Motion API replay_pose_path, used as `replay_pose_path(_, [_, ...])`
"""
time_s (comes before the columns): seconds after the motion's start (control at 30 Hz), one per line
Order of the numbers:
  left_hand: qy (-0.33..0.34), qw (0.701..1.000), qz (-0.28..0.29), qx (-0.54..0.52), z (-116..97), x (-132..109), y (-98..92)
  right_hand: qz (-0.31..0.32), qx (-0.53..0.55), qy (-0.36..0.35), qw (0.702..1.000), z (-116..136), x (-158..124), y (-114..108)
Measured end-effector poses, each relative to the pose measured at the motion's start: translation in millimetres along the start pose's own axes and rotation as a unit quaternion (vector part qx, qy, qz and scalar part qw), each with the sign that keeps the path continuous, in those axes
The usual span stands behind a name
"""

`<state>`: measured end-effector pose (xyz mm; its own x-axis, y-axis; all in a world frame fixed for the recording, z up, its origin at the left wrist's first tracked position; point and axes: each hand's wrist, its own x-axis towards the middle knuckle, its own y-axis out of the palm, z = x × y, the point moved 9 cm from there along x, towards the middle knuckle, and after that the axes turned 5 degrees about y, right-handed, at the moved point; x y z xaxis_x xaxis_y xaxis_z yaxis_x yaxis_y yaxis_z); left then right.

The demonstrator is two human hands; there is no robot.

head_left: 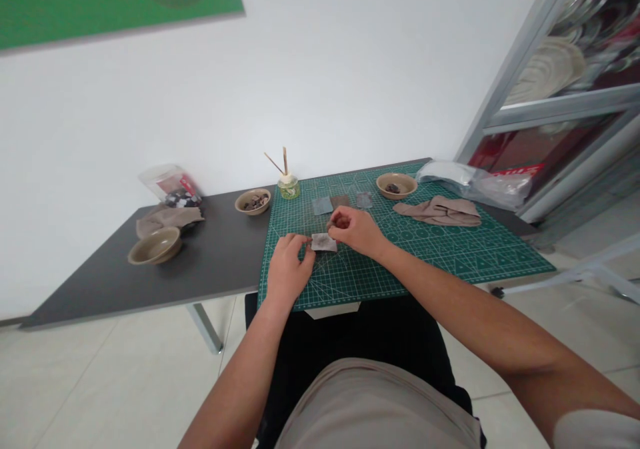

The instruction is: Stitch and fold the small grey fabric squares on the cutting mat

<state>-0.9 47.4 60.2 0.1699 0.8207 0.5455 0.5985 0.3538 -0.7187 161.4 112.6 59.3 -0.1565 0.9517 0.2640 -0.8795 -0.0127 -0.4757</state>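
Note:
A small pale grey rectangular sheet (324, 242) with a dark smudge in its middle lies over the green cutting mat (360, 269). My left hand (290, 266) is closed at the sheet's left edge, thumb and forefinger pinching it. Above its right end, my right hand (357, 229) is curled with fingertips together around a small dark stone-like piece (331, 224), mostly hidden by the fingers. Just behind the hands are a blue-grey square (323, 205), a brown square (341, 201) and a grey square (365, 200), all flat on the mat.
A bowl with dark pieces (397, 186) and a crumpled cloth (440, 211) are at right, near a plastic bag (475, 181). Leftward stand a reed diffuser (289, 186), a bowl of small stones (253, 202), another bowl (155, 246), a cloth (167, 219) and a clear container (170, 182).

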Motion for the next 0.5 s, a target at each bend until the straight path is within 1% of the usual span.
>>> replay_pose_path(0.07, [0.013, 0.999, 0.041, 0.013, 2.3, 2.9, 4.9, 0.017, -0.014, -0.014, 1.000, -0.1, 0.3, 3.2])
replay_pose_path(0.17, [0.062, 0.993, 0.101, 0.019, 2.3, 4.8, 17.7, 0.034, -0.020, -0.027, 0.999, -1.1, -0.2, 9.1])
replay_pose_path(0.23, [0.057, 0.989, 0.131, 0.043, 7.8, 3.6, 26.5, 0.038, -0.017, -0.028, 0.999, -2.4, -0.7, 12.8])
replay_pose_path(0.3, [0.045, 0.986, 0.140, 0.073, 12.1, 1.6, 31.6, 0.036, -0.024, -0.037, 0.998, -2.3, -1.4, 15.7])
replay_pose_path(0.37, [0.039, 0.986, 0.135, 0.088, 13.3, -0.2, 32.9, 0.035, -0.045, -0.058, 0.997, -0.9, -2.7, 19.2])
replay_pose_path(0.5, [0.035, 0.991, 0.114, 0.067, 13.4, -1.5, 29.8, 0.069, -0.108, -0.127, 0.984, 3.2, -7.5, 32.8])
